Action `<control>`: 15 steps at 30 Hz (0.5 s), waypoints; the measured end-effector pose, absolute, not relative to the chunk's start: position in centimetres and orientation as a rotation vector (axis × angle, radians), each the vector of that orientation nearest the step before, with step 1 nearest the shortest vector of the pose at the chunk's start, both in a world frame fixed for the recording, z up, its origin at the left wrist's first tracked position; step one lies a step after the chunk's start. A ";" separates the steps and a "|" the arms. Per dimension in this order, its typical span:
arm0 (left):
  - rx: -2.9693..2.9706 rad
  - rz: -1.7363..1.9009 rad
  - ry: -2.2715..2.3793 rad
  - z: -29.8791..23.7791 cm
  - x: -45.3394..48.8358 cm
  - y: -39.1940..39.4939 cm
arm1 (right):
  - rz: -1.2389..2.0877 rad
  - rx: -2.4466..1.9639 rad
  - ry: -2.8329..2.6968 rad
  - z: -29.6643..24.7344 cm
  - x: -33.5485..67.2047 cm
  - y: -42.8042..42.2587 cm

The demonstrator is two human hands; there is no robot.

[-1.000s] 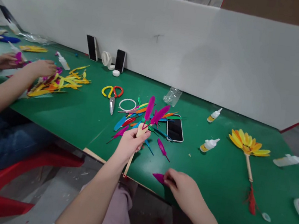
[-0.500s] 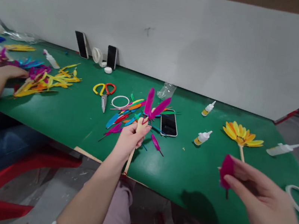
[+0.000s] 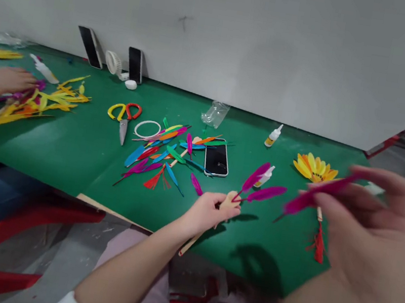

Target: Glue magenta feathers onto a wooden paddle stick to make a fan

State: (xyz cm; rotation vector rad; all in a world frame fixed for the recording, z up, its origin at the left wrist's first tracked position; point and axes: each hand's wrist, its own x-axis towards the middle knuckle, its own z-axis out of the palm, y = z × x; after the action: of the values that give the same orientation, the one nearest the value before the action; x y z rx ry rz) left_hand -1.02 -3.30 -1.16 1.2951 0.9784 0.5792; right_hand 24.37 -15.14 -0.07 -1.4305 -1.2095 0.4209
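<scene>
My left hand (image 3: 206, 213) is closed around a wooden handle (image 3: 191, 244) with a pale round head. Two magenta feathers fan out to the right from that head, the lower feather (image 3: 267, 194) lying nearly level. A loose magenta feather (image 3: 306, 201) is pinched between the thumb and fingers of my right hand (image 3: 373, 240), its quill pointing down and left toward the handle, apart from it. Behind the right hand lies a yellow feather fan (image 3: 313, 168) with a red tassel (image 3: 319, 246), partly covered by the fingers. A glue bottle (image 3: 264, 176) stands partly hidden behind the mounted feathers.
Mixed coloured feathers (image 3: 154, 164) lie beside a phone (image 3: 217, 158) on the green table (image 3: 85, 163). Scissors (image 3: 124, 121), a white ring (image 3: 147, 129), a plastic bag (image 3: 215, 114) and another glue bottle (image 3: 273, 136) are around. At left, another person's hand (image 3: 12, 80) is among yellow feathers (image 3: 64, 99).
My left hand has moved right with the handle, away from the feather pile, and its feathers now point right. The right hand's feather has turned from upright to slanted, closer to the handle.
</scene>
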 end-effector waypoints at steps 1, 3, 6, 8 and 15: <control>1.321 0.521 0.958 -1.6 -0.8 -3.4 | 0.487 -1.421 -1.231 2.7 21.1 -11.4; 1.368 0.409 0.919 -2.2 -0.8 -3.6 | 0.590 -1.379 -1.297 6.8 16.5 -6.1; 1.385 0.270 0.845 -2.5 -1.0 -3.8 | 0.881 -1.449 -1.465 8.3 15.2 -3.9; 1.358 0.194 0.784 -2.3 -1.4 -4.0 | 0.985 -1.480 -1.559 7.8 16.6 -4.0; 1.313 0.047 0.679 -1.8 -2.4 -4.2 | 1.242 -1.518 -1.511 6.7 21.1 -1.1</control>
State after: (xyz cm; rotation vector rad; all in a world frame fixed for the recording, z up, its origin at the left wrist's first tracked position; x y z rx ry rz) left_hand -2.43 -4.18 -1.77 1.3127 0.6787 0.0475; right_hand 21.13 -1.10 6.66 -1.5183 -1.5108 1.2417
